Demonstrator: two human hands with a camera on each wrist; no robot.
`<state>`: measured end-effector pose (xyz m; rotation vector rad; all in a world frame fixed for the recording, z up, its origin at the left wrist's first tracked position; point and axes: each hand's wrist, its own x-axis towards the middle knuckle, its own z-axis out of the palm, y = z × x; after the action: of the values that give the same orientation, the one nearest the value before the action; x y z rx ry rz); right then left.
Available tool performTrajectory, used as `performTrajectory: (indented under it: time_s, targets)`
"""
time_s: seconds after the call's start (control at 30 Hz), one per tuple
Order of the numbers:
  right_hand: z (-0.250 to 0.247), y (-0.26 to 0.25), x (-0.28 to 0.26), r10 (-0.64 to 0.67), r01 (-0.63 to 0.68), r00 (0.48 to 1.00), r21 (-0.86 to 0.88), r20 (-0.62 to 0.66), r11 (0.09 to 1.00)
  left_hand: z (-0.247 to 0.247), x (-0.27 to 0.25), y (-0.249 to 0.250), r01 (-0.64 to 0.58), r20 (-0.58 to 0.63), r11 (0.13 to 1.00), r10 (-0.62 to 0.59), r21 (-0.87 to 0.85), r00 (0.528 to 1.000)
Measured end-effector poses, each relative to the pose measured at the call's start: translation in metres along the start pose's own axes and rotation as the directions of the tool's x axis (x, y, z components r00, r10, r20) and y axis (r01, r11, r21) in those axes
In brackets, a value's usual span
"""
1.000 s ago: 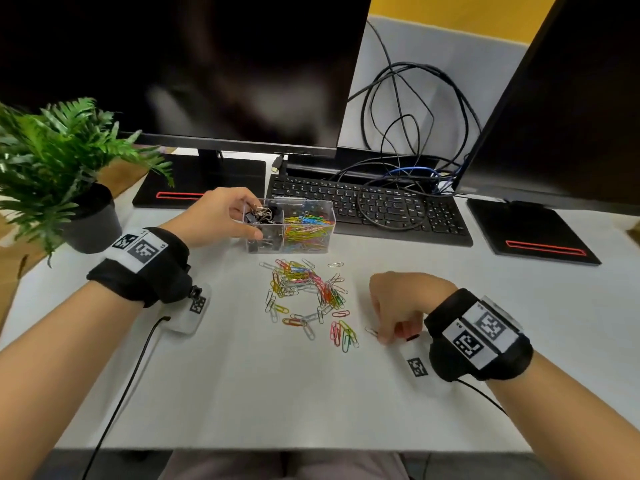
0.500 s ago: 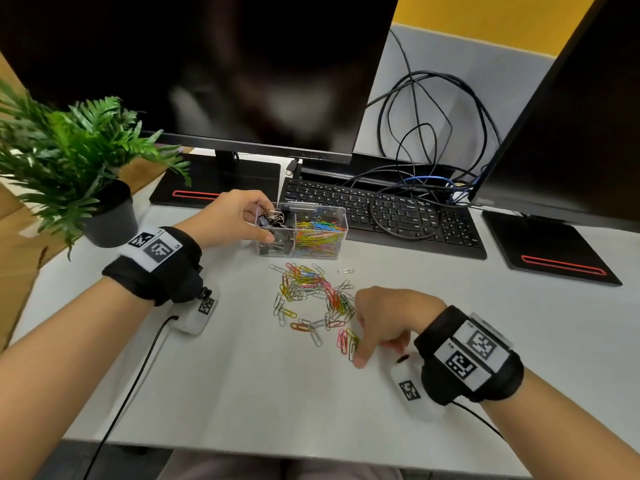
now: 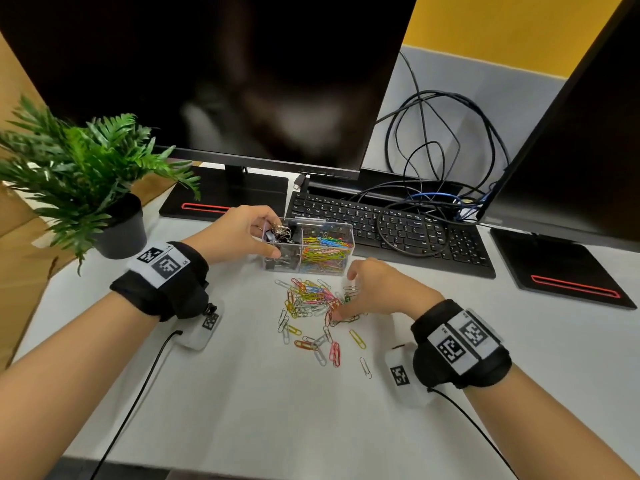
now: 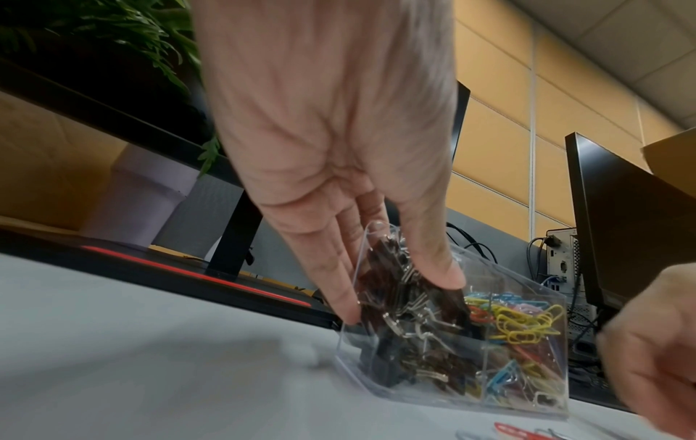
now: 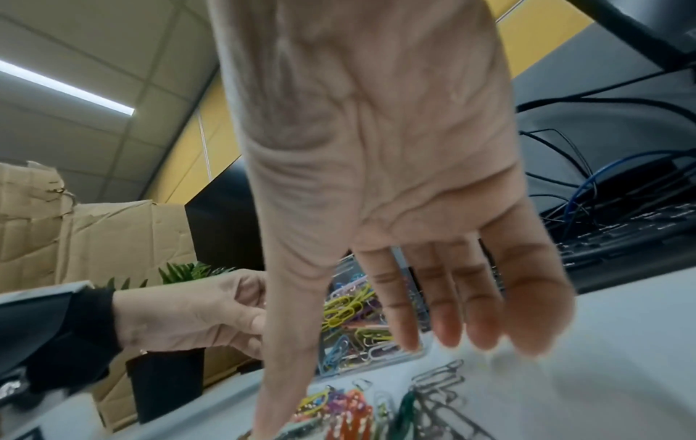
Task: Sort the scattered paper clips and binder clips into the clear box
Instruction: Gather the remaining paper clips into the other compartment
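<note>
Gripping the clear box [image 3: 308, 244] at its binder-clip end, your left hand [image 3: 239, 233] pinches it; your right hand [image 3: 377, 289], fingers spread, rests on the paper clips [image 3: 308, 303] just before the box.

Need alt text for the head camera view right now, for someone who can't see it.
A left hand grips the clear box of binder clips and paper clips while the right hand reaches into loose paper clips scattered on the desk.
</note>
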<state>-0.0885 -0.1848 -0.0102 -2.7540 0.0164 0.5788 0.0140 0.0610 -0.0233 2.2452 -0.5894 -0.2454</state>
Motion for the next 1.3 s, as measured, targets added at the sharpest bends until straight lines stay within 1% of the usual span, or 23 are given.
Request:
performTrajectory:
  time_s: [0.1,0.2,0.33,0.47,0.6,0.7,0.8,0.93,1.03,1.1,1.17,1.2,1.3]
  targets:
    - [0.009,-0.002,0.002,0.018,-0.015,0.998,-0.044,0.064,0.999,0.000,0.000,-0.002,-0.012,0.006,1.000,0.012,0.001,1.000]
    - [0.014,-0.010,0.005,-0.054,0.056,0.997,-0.039,0.058,0.998,0.000,0.000,-0.001,-0.015,-0.003,1.000,0.015,0.002,1.000]
    - [0.015,-0.019,0.010,-0.163,0.163,0.987,-0.084,0.013,0.983,0.000,0.000,-0.001,-0.016,-0.001,1.000,0.016,-0.001,1.000]
    - [0.016,-0.023,0.011,-0.222,0.215,0.974,-0.113,-0.048,0.970,0.000,0.001,-0.003,-0.018,-0.004,1.000,0.018,0.009,1.000]
    - [0.017,-0.024,0.013,-0.227,0.215,0.970,-0.127,-0.086,0.968,-0.001,0.000,-0.003,-0.014,0.008,1.000,0.014,0.001,1.000]
    - [0.017,-0.022,0.014,-0.222,0.210,0.971,-0.124,-0.094,0.970,0.000,0.001,-0.003,-0.020,-0.006,1.000,0.020,0.004,1.000]
    - [0.016,-0.017,0.015,-0.232,0.223,0.966,-0.089,-0.113,0.971,0.000,0.000,-0.001,-0.019,-0.004,1.000,0.019,-0.005,1.000]
    - [0.012,-0.007,0.016,-0.246,0.247,0.953,-0.016,-0.178,0.969,0.000,0.000,-0.001,-0.019,0.004,1.000,0.019,-0.012,1.000]
    - [0.004,0.000,0.016,-0.196,0.235,0.949,0.136,-0.248,0.963,0.000,0.000,-0.002,-0.014,-0.008,1.000,0.014,-0.010,1.000]
    - [-0.006,0.004,0.015,-0.167,0.246,0.941,0.257,-0.296,0.934,-0.001,-0.001,-0.003,-0.016,-0.017,1.000,0.016,-0.010,1.000]
    - [-0.020,0.007,0.015,-0.140,0.276,0.920,0.352,-0.366,0.894,-0.001,-0.001,-0.002,-0.013,-0.016,1.000,0.013,-0.002,1.000]
    - [-0.028,0.007,0.016,-0.132,0.301,0.902,0.378,-0.412,0.876,-0.001,-0.001,-0.001,-0.013,-0.017,1.000,0.013,0.004,1.000]
    - [-0.048,0.000,0.022,-0.138,0.366,0.837,0.355,-0.530,0.860,-0.001,0.000,-0.001,-0.005,-0.010,1.000,0.006,0.009,1.000]
